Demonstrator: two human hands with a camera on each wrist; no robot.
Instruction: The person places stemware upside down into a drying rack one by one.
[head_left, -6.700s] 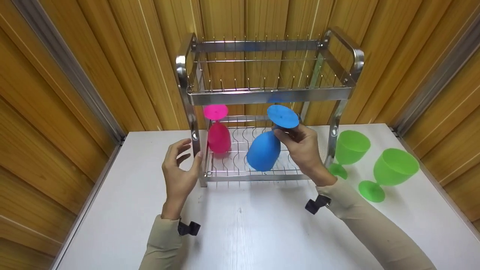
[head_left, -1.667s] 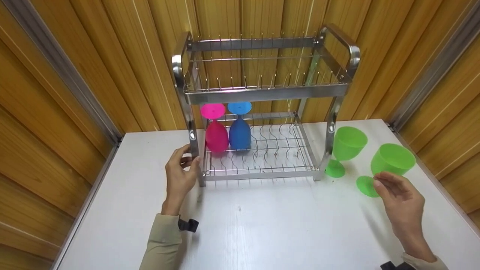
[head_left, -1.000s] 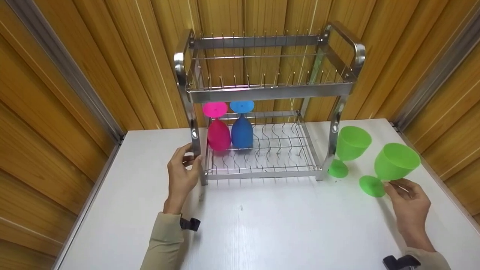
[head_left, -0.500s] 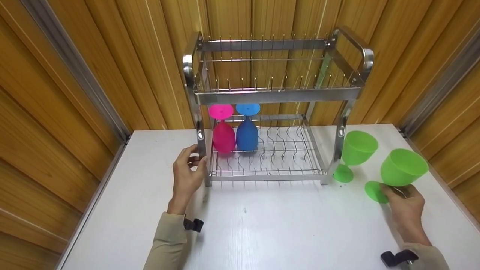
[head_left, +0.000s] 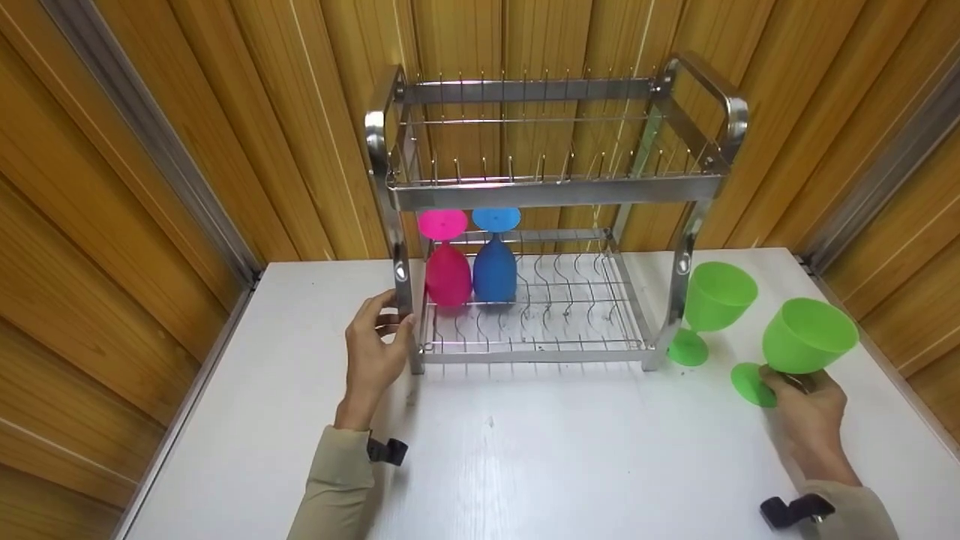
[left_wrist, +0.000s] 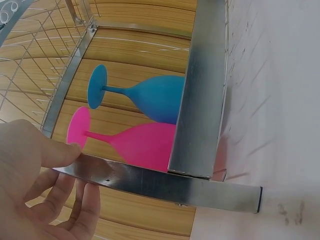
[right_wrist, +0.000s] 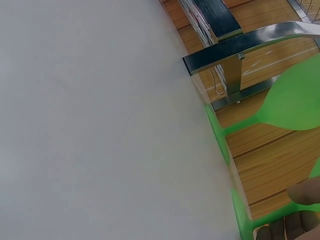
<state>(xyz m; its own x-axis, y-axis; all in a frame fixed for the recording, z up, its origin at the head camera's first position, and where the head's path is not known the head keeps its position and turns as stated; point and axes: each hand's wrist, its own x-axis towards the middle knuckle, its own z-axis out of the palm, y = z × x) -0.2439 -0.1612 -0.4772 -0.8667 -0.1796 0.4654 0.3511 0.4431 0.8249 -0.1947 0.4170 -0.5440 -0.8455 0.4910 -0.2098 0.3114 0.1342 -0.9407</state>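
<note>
My left hand [head_left: 373, 360] grips the front left post of the two-tier metal dish rack [head_left: 559, 193]; in the left wrist view the thumb lies on one side of the post and the fingers on the other. Upside down on the lower tier, at its left end, stand a pink goblet [head_left: 448, 279] and a blue goblet [head_left: 495, 274]. With my right hand [head_left: 814, 416] I hold the nearer green goblet [head_left: 810, 337] by its stem, bowl up. Its base is over the white table, and only part of it shows in the right wrist view.
A second upright green goblet [head_left: 718, 298] stands just behind and left of the held one, close to the rack's right post [head_left: 682, 262]. Upright prongs line the upper tier. Wood-look panels [head_left: 187, 150] enclose the white table [head_left: 555, 450] at the back and sides.
The blue goblet went from my right hand onto the lower tier beside the pink one. My right hand then moved right and took the green goblet's stem. My left hand took hold of the post.
</note>
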